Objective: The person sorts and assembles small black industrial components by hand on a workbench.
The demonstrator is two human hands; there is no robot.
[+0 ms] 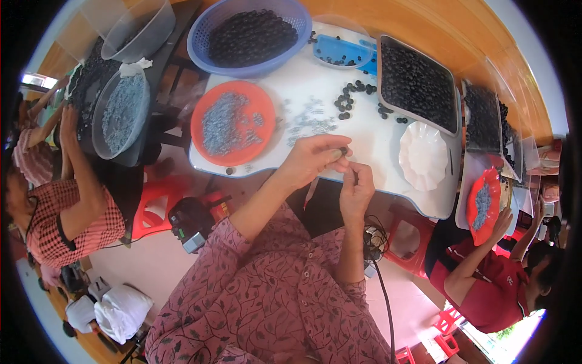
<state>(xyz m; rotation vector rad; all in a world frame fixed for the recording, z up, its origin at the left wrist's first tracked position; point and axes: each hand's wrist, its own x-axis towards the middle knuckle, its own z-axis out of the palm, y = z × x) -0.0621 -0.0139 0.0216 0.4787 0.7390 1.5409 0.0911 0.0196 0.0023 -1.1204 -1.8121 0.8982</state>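
My left hand [312, 159] is raised over the table's near edge, its thumb and fingers pinching a small dark round piece [344, 150]. Just beside it, my right hand [356, 191] has thumb and forefinger pressed together close under that piece. Whatever sits between those right fingertips is too small to make out. Beyond my hands, small grey-blue pieces [309, 115] lie scattered on the white table [291, 88]. To their left is an orange-red plate [265, 130] with a heap of the same pieces. Loose black round parts [345, 100] lie farther off to the right.
A blue-violet basket [197, 42] of black parts stands at the back, near a blue tray [327, 45]. A metal-rimmed tray [381, 79] full of black parts and a white scalloped plate [424, 161] are at right. Co-workers sit at both sides; a cable [388, 291] hangs by my right arm.
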